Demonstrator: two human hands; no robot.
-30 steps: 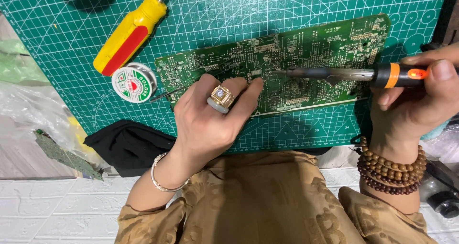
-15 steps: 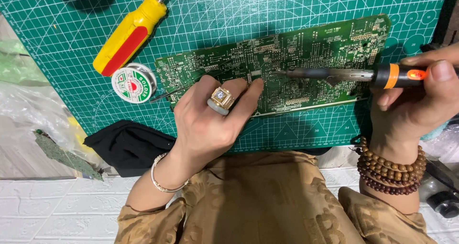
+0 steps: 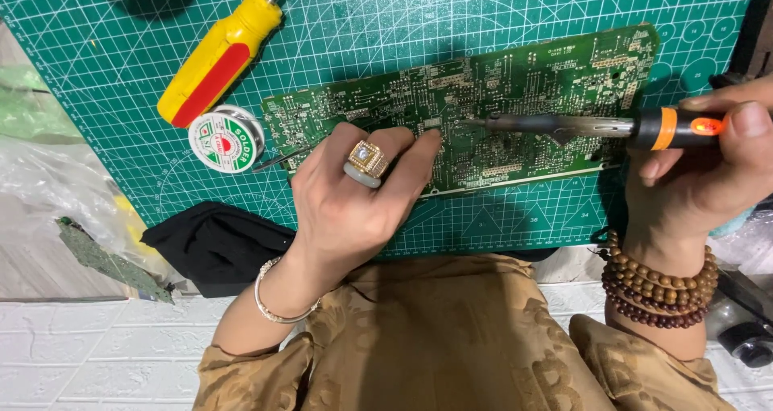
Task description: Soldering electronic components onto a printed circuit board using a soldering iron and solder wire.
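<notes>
A long green circuit board (image 3: 515, 89) lies solder side up on a green cutting mat (image 3: 386, 33). My left hand (image 3: 354, 202), wearing a ring, rests flat on the board's lower left part, fingertips pressing near its middle. My right hand (image 3: 708, 177) grips a soldering iron (image 3: 580, 125) with a black and orange handle. Its metal tip points left and touches the board just right of my left fingertips. A thin solder wire runs under my left hand from a solder spool (image 3: 227, 140) at the board's left end.
A yellow and red screwdriver (image 3: 221, 53) lies on the mat at the upper left. A black cloth (image 3: 213, 246) sits at the mat's near edge. A small green board scrap (image 3: 109, 258) and clear plastic lie at far left. Dark tool parts sit at lower right.
</notes>
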